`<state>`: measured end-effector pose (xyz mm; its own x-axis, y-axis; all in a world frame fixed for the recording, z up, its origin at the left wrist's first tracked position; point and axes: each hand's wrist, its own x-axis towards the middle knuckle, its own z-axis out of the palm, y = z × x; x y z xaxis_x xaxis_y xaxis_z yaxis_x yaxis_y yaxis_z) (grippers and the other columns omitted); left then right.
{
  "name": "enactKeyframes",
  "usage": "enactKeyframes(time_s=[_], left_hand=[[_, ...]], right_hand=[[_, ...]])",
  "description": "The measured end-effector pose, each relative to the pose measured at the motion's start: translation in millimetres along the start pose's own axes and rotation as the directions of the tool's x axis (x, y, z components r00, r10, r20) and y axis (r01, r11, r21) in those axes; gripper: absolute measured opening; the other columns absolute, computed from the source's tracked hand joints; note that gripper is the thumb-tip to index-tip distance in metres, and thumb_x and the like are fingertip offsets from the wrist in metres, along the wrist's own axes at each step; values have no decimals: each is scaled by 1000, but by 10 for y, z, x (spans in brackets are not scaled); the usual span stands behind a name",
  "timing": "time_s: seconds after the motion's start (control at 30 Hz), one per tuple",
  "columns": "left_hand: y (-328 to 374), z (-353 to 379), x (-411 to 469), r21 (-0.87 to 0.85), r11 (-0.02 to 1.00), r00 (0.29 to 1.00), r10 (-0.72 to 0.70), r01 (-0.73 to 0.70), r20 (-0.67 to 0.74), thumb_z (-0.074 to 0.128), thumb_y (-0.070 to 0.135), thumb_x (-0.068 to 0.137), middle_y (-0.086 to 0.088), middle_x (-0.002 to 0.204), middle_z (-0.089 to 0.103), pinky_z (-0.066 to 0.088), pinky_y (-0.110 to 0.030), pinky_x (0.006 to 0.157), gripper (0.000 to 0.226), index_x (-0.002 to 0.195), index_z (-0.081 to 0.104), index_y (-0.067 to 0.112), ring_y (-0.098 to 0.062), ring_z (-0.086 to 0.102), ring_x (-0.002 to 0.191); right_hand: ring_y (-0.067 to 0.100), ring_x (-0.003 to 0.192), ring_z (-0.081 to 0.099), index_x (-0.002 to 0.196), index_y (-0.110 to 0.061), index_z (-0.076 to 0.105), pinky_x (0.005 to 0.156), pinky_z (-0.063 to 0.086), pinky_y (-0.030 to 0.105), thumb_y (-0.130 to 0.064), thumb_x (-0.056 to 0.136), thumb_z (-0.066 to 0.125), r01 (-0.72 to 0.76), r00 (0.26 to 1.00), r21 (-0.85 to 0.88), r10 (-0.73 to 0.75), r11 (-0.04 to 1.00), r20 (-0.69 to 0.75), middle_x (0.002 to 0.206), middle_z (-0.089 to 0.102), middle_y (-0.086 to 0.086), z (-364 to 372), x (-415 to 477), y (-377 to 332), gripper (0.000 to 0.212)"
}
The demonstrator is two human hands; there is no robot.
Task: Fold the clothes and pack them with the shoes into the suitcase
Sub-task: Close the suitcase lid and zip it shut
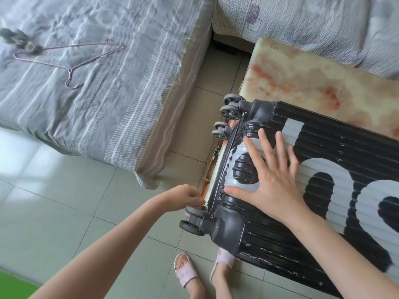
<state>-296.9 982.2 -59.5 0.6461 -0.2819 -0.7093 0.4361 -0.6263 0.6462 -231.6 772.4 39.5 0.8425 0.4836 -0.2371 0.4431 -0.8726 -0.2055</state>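
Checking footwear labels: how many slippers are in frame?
2. Both are pink and worn on the person's feet: the left slipper is in full view, the right slipper is partly hidden under the suitcase corner.

The left hand [187,196] and right hand [272,180] are bare, as are both forearms [121,240]. At six o'clock, pale pink open-toed slippers [186,274] cover the feet [182,261].

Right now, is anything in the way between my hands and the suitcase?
Nothing visible does. The right hand lies flat on the suitcase shell, fingers spread. The left hand is already at its seam on the wheel end, fingers pinching something there, too small to name. The suitcase looks closed.
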Motion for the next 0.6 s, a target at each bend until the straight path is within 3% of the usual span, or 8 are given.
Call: enactKeyframes(time_s=[0.1, 0.17, 0.3, 0.47, 0.6], left_hand=[[3, 61, -25, -154, 987, 993, -54, 37, -104, 58, 22, 92, 9, 68, 58, 32, -7, 49, 20, 75, 62, 13, 5, 44, 51], [40, 50, -21, -237, 969, 991, -96, 71, -93, 57, 22, 93, 8, 69, 59, 33, -8, 50, 21, 77, 64, 11, 4, 45, 51], [186, -126, 105, -298, 943, 976, -186, 145, -112, 55, 22, 95, 4, 75, 61, 41, -18, 66, 23, 75, 64, 14, -6, 53, 69], [506, -308, 407, -493, 849, 913, -338, 191, -228, 56, 17, 95, 2, 71, 60, 44, -26, 79, 25, 72, 65, 14, -9, 52, 68], [693, -474, 633, -550, 820, 894, -356, 160, -272, 56, 15, 95, 5, 66, 59, 40, -10, 56, 26, 70, 62, 13, -5, 51, 61]], right_hand=[[27, 144, -22, 153, -33, 1, 115, -9, 51, -93, 65, 27, 7, 1000, -9, -7, 1000, 7, 160, -14, -2, -13, -10, -15, 109], [28, 145, -19, 153, -32, 6, 115, -8, 52, -93, 66, 26, 12, 1000, -11, -12, 1000, 7, 160, -11, 0, -24, -31, -15, 108], [30, 146, -16, 152, -30, 14, 115, -8, 51, -91, 69, 25, 13, 1000, -10, -13, 1000, 21, 161, -8, 2, -47, -29, -29, 104], [33, 146, -10, 152, -25, 19, 113, -1, 57, -88, 72, 31, 16, 1000, 10, -17, 1000, 24, 161, -4, 6, -40, -40, -28, 102], [36, 146, -6, 152, -23, 19, 112, 2, 58, -87, 73, 34, 30, 999, 9, -30, 1000, 14, 161, -1, 8, -15, -24, -1, 103]])
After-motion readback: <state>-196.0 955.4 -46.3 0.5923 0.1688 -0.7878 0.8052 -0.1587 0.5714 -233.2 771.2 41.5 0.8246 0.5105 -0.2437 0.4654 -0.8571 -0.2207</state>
